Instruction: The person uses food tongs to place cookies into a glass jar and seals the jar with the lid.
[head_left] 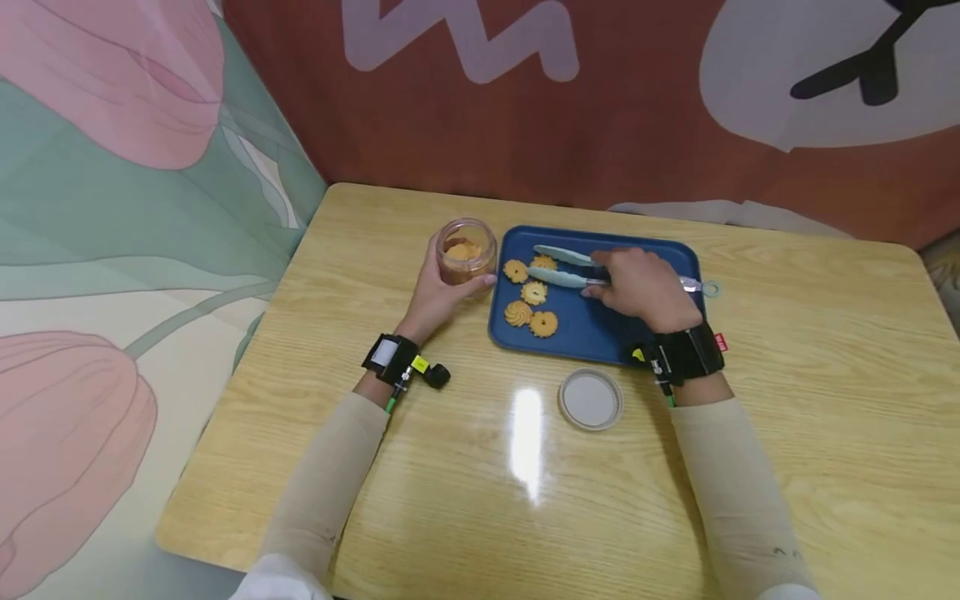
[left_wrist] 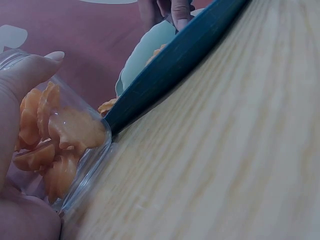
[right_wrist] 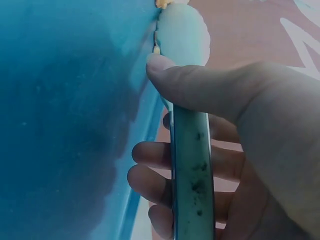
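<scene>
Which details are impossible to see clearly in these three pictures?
- Head view: the tongs handle lies under the right hand.
- Left wrist view: the jar mouth is cut off by the frame edge; the left hand covers its side.
- Right wrist view: the tray is blurred; the biscuits are nearly out of frame.
- Head view: the number of biscuits in the jar is too small to tell.

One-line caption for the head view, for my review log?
Left hand grips a cookie jar while right hand holds tongs over five cookies on a blue tray.
</scene>
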